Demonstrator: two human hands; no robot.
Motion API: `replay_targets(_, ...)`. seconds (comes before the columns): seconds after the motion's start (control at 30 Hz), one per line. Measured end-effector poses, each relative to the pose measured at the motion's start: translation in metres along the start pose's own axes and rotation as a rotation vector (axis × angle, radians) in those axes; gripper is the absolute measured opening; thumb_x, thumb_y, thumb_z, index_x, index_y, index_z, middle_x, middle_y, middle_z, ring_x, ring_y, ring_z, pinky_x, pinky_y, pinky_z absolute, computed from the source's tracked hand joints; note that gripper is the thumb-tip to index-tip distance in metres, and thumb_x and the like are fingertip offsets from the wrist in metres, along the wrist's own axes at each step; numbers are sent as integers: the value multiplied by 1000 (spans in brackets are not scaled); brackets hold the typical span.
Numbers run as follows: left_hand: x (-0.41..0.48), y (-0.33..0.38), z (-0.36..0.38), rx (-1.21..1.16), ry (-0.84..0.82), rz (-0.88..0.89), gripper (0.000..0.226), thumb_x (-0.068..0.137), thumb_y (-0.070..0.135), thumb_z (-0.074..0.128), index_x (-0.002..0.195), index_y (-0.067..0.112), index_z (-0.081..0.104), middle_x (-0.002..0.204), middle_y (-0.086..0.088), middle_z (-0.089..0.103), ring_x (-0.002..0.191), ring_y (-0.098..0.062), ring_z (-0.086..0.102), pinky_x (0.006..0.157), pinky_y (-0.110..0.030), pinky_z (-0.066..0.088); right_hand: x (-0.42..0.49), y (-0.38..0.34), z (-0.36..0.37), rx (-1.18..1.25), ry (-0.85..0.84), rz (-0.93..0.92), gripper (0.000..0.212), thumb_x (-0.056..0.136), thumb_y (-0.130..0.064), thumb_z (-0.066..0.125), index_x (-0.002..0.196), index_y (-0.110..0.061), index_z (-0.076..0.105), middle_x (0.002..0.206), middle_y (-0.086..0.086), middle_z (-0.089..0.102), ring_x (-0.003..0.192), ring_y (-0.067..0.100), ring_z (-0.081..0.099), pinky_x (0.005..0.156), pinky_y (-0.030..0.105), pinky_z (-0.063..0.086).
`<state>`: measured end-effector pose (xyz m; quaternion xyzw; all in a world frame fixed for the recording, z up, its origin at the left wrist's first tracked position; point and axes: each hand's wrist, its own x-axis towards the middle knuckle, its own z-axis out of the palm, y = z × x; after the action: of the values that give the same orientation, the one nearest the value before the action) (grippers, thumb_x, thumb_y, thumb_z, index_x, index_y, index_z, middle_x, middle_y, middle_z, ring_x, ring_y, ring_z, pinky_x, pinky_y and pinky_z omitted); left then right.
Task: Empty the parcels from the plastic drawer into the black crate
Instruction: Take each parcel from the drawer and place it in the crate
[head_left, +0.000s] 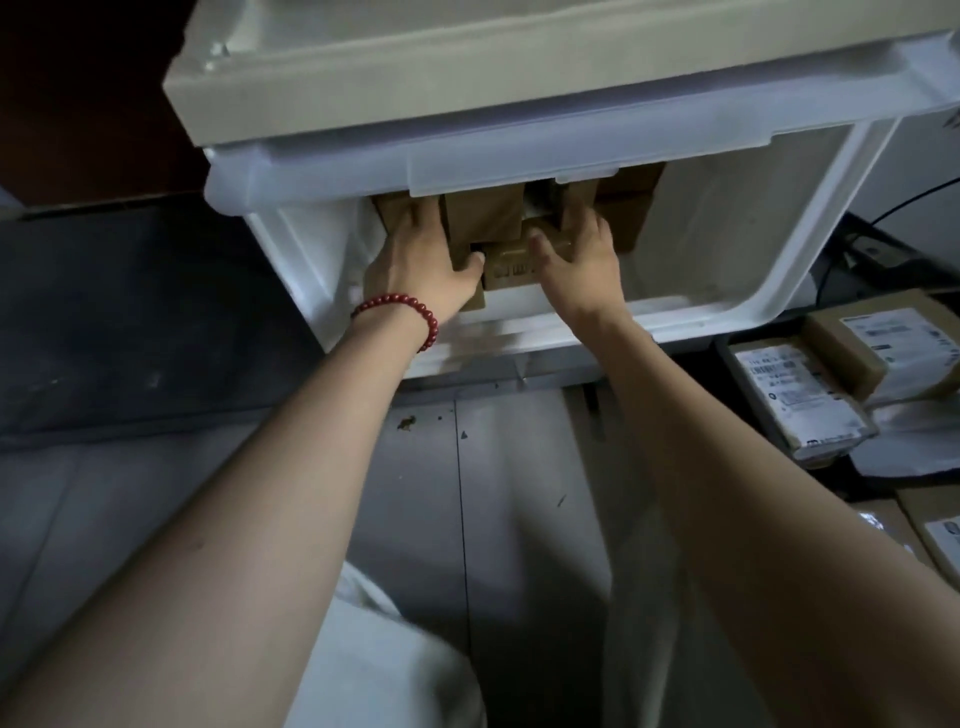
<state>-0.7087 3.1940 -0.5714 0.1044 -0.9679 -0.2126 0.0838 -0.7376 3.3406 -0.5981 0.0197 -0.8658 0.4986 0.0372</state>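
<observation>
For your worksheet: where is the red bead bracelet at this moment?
In the head view, left of centre, the red bead bracelet circles the left hand's wrist, just in front of the open white plastic drawer.

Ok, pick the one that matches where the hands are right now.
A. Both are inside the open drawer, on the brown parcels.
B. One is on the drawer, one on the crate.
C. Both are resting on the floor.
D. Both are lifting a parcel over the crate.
A: the left hand and right hand both reach into the plastic drawer, fingers laid on the brown parcels at its back.
</observation>
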Motion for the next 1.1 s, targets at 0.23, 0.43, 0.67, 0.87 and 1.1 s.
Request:
replay_targets(0.23, 46, -8, 27, -20, -10, -25, 48, 90, 43, 57, 126, 12, 48, 123, -11, 58, 112, -32, 56, 78, -31, 41, 46, 8, 14, -4, -113, -32, 54, 98, -21, 51, 147, -13, 30, 150, 9, 35, 136, 25, 39, 104, 25, 30)
replay_targets(0.43, 64, -7, 46, -296, -57, -109, 71, 90, 33, 61, 146, 12, 24, 146, -8, 41, 132, -27, 42, 107, -33, 37, 60, 18, 19, -19, -243, -70, 68, 94, -6, 54, 152, -15, 20, 154, 5, 31, 138, 20, 36, 110, 29, 34)
replay_targets(0.67, 60, -7, 61, -459, -76, -127, 84, 90, 19, 61, 151, 18, 3, 145, 1, 42, 126, -15, 45, 85, -9, 31, 69, 20, 29, 60, -241, -56, 70, 91, -7, 54, 151, -18, 21, 148, 4, 41, 131, 21, 45, 107, 34, 40)
replay_targets(0.87, 61, -18, 65, -552, -24, -144, 92, 83, 28, 71, 151, 18, 9, 133, 2, 47, 123, -18, 51, 104, -34, 43, 67, 25, 32, 282, -125, 8, 42, 90, 3, 47, 124, -19, 36, 119, -7, 54, 101, 7, 58, 84, 17, 47)
replay_targets(1.1, 40, -17, 66, -652, -8, -140, 99, 72, 43, 79, 148, 21, 20, 143, -5, 41, 126, -20, 48, 104, -38, 44, 45, 30, 30, 272, -182, 2, 57, 98, -6, 48, 148, -20, 25, 141, 3, 49, 124, 17, 50, 100, 28, 45)
